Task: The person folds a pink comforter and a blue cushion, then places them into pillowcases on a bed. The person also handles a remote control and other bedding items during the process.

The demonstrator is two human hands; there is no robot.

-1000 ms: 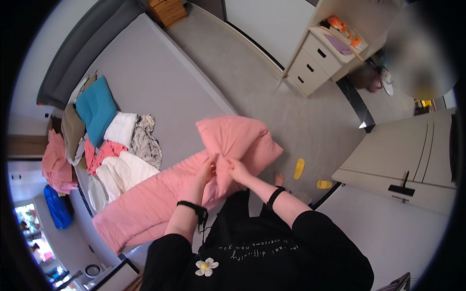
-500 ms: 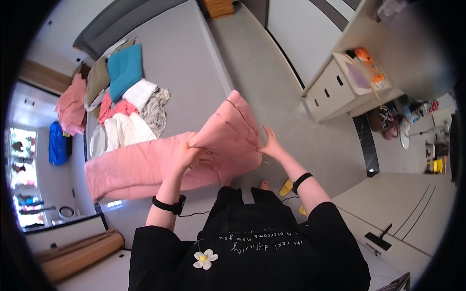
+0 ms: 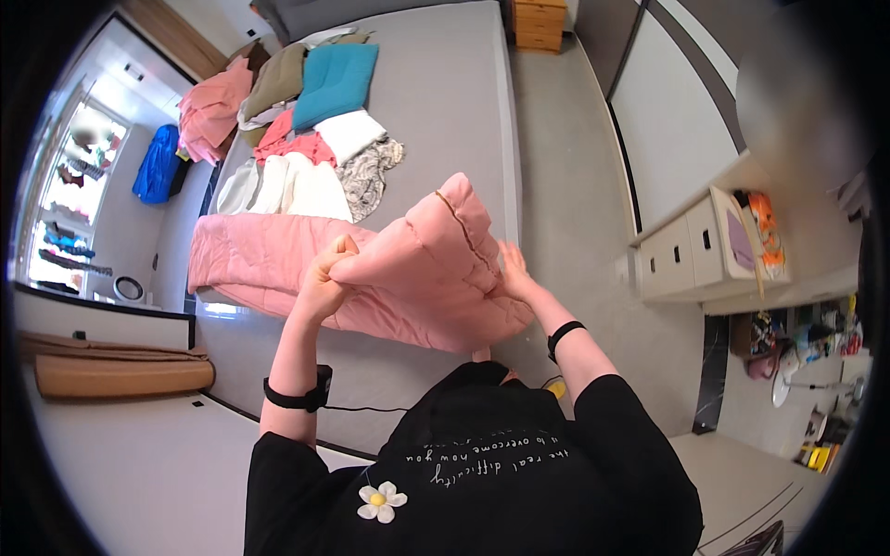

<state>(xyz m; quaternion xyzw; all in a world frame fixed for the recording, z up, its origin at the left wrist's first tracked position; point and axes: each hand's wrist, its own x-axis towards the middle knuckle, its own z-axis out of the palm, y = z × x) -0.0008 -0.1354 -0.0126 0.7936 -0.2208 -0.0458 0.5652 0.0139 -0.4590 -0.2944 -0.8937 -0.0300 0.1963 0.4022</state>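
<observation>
A padded pink quilt (image 3: 250,264) lies across the near end of the bed, and its right part is lifted and folded up in front of me. My left hand (image 3: 324,278) is closed on a bunched fold of the quilt. On the quilt's right side, my right hand (image 3: 517,275) touches the fabric, its fingers stretched upward along it; the thumb is not clearly visible. A dark seam runs along the raised edge of the quilt between my hands. Its lower part hangs over the bed's near edge.
Across the grey bed (image 3: 445,102) lie a teal cushion (image 3: 336,83), white cloths (image 3: 301,185), a patterned cloth (image 3: 369,181) and other textiles. A white drawer unit (image 3: 681,250) stands right. A cable runs from my left wristband. Yellow slippers (image 3: 555,387) lie by my feet.
My left hand has moved left and up, pulling its fold of quilt along. My right hand's fingers have come closer to the fabric. The whole view has shifted, showing the bed further right.
</observation>
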